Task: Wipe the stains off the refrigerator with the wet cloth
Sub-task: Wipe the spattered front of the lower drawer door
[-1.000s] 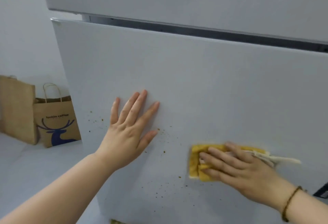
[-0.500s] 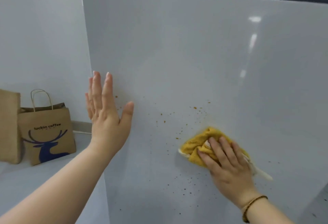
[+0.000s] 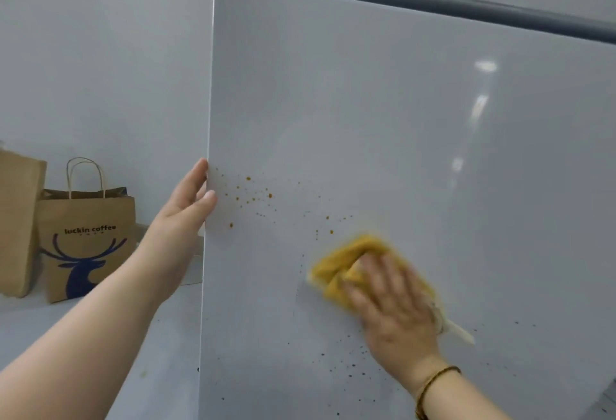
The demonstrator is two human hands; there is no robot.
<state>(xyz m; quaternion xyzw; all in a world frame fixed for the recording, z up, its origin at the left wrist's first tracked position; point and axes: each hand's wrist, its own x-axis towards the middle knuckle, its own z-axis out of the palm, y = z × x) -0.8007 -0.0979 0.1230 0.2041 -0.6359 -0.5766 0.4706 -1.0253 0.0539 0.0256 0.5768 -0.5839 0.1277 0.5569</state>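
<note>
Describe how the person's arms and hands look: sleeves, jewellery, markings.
The left hand and right hand are bare, on bare forearms without sleeves. No rings or gloves show. The right wrist wears a thin bracelet of dark brown and gold cord.

Even soft light; glare streaks on refrigerator (image 3: pixel 416 139); right hand (image 3: pixel 396 313) motion-blurred.

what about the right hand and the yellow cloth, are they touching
Touching. The head view shows the right hand laid flat over the yellow cloth, pressing it against the refrigerator door, though motion blurs both.
</note>
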